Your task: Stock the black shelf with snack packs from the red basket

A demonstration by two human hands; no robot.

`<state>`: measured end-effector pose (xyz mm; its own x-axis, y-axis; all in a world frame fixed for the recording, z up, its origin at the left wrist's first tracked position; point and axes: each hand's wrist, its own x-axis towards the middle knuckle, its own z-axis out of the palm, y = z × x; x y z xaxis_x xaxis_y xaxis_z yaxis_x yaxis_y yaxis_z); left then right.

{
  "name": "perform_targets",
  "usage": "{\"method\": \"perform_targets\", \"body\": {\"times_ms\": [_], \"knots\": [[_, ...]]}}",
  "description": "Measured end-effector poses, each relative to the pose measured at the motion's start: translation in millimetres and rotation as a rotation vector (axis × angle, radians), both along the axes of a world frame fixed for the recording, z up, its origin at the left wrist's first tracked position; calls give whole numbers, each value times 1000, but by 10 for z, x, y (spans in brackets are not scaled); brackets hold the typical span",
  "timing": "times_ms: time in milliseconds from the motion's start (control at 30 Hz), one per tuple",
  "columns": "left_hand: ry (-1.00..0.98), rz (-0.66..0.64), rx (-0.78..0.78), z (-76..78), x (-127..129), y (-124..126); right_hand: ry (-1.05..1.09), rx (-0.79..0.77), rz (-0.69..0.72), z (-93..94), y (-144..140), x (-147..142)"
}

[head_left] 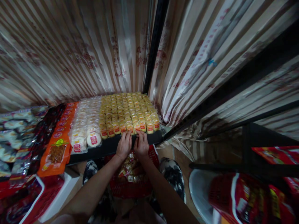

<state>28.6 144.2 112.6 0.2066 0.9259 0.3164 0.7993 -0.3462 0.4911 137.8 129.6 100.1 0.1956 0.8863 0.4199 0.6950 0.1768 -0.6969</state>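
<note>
Several rows of small yellow wrapped snack packs (127, 110) with red labels fill the right part of a dark shelf (105, 148). My left hand (124, 145) and my right hand (141, 144) are side by side at the shelf's front edge, fingertips touching the front row of yellow packs. Whether either hand grips a pack is hidden by the fingers. Below my hands a red basket (149, 183) holds more of the wrapped packs.
White round wrapped buns (85, 124) lie left of the yellow packs, then orange packets (58, 146) and dark bags (21, 137). Striped curtains (93, 53) hang behind. Red bags (252, 196) and a dark rack (245, 146) are at the right, a white stool (198, 189) below.
</note>
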Motion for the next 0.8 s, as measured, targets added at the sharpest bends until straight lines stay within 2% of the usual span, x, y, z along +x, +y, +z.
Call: {"method": "perform_targets", "body": {"times_ms": [333,567,667,800], "knots": [[-5,0,-50,-14,14,-6,26,-36,-25,-3,34,-17],[85,11,-45,75,-7,-57,125,146,100,49,-160,44],[103,-45,-67,17,-13,-244,102,133,102,-7,-387,74],[60,-187,-229,-237,1,-713,103,-102,-20,-315,-775,76]]}}
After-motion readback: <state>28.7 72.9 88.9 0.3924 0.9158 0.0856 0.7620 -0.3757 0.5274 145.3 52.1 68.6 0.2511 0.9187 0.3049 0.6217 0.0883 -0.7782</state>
